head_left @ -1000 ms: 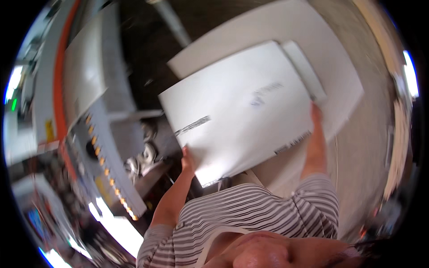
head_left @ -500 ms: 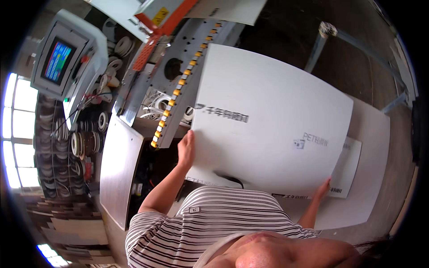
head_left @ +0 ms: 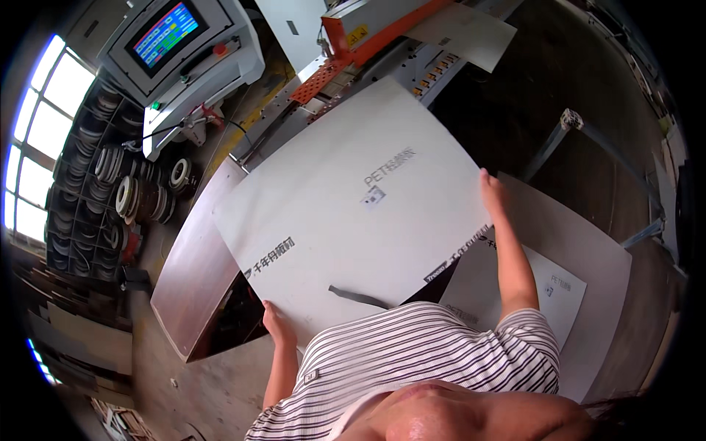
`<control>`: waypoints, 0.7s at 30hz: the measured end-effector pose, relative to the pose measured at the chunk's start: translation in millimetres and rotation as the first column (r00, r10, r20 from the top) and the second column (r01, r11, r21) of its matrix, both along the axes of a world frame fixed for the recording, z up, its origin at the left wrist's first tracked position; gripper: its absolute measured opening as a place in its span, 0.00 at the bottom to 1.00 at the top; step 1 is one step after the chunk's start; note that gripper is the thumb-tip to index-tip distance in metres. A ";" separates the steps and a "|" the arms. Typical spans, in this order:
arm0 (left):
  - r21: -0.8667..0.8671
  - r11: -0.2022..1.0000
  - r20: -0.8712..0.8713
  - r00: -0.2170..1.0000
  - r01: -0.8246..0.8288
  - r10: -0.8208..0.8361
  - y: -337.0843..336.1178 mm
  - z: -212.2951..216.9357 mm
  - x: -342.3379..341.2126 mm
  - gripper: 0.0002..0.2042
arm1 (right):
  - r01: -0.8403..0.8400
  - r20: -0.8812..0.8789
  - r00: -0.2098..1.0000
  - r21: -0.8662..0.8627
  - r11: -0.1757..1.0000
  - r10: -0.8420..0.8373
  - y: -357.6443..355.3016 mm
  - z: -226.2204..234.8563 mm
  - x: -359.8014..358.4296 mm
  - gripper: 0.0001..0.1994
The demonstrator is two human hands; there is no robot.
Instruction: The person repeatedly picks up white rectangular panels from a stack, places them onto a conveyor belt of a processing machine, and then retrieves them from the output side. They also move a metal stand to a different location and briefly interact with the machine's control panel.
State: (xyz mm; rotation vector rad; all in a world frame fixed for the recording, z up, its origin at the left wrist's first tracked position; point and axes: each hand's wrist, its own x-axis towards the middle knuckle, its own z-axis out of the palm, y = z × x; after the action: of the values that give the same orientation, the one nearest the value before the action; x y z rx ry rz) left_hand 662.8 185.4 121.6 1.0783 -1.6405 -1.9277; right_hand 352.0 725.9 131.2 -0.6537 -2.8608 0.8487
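Observation:
A large white board (head_left: 331, 198) with dark printed lettering lies tilted across the view in front of my body, held at two opposite edges. My left hand (head_left: 278, 323) is closed on its near left edge, fingers partly hidden by the board. On the right edge, farther away, my right hand (head_left: 496, 197) grips the board. The board's far corner reaches over the machine bed beside the orange guard (head_left: 327, 77). A dark strip (head_left: 357, 298) lies on the board's near part.
A control console (head_left: 176, 55) with a lit screen stands at the far left. Another board (head_left: 474, 37) lies on the machine behind. At right are more white boards (head_left: 570, 294) and a metal frame (head_left: 548, 151). Rolls of banding (head_left: 140, 195) sit by a rack. A metal-topped table (head_left: 195, 257) stands left.
The board has turned and shifted left, now covering much of the yellow roller strip. My left hand has come nearer; my right hand has moved farther away. The view has shifted too.

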 end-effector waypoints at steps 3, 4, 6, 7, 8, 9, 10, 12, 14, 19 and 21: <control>0.097 0.994 -0.015 0.998 -0.056 0.057 -20.0 -24.8 23.7 0.28 | -0.136 0.079 0.989 0.138 0.981 0.126 -53.5 23.7 -35.9 0.31; 0.140 0.989 -0.058 0.997 -0.036 0.044 -28.4 -36.5 29.7 0.29 | -0.158 0.082 0.986 0.153 0.975 0.147 -67.3 26.5 -46.2 0.31; 0.191 0.981 -0.090 0.995 -0.021 0.039 -33.1 -38.4 33.0 0.28 | -0.200 0.090 0.978 0.186 0.962 0.186 -90.9 30.1 -65.9 0.30; 0.218 0.976 -0.107 0.994 -0.013 0.037 -33.7 -38.4 32.6 0.28 | -0.219 0.091 0.974 0.184 0.958 0.205 -101.6 34.8 -76.3 0.31; 0.255 0.967 -0.097 0.995 0.010 0.015 -31.4 -26.6 32.6 0.28 | -0.239 0.100 0.970 0.181 0.954 0.224 -110.1 37.2 -83.5 0.31; 0.292 0.956 -0.087 0.996 0.034 -0.008 -30.3 -12.3 32.8 0.27 | -0.257 0.109 0.965 0.178 0.950 0.240 -117.1 39.2 -90.6 0.31; 0.330 0.942 -0.082 0.996 0.052 -0.027 -26.0 0.4 34.7 0.27 | -0.268 0.114 0.961 0.187 0.945 0.250 -125.6 41.8 -100.4 0.31; 0.441 0.895 -0.065 0.997 0.065 -0.041 -11.4 1.8 50.4 0.26 | -0.285 0.124 0.956 0.207 0.936 0.264 -135.9 42.1 -117.3 0.31; 0.361 0.930 0.068 0.992 0.077 -0.108 -0.7 10.0 57.9 0.27 | -0.329 0.128 0.943 0.219 0.919 0.307 -145.6 39.9 -126.3 0.31; 0.214 0.977 0.257 0.963 0.024 -0.080 4.2 6.9 50.5 0.28 | -0.387 0.143 0.920 0.212 0.897 0.364 -160.4 47.0 -136.9 0.31; 0.379 0.923 0.138 0.990 -0.070 0.018 -13.0 1.4 39.4 0.28 | -0.407 0.156 0.912 0.232 0.883 0.380 -162.3 42.4 -149.8 0.32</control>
State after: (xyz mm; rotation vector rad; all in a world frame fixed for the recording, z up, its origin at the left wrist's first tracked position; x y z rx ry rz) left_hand 702.1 172.4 123.0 1.4037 -1.3139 -2.2488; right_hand 202.2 563.6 173.6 -0.0846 -3.1795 0.4634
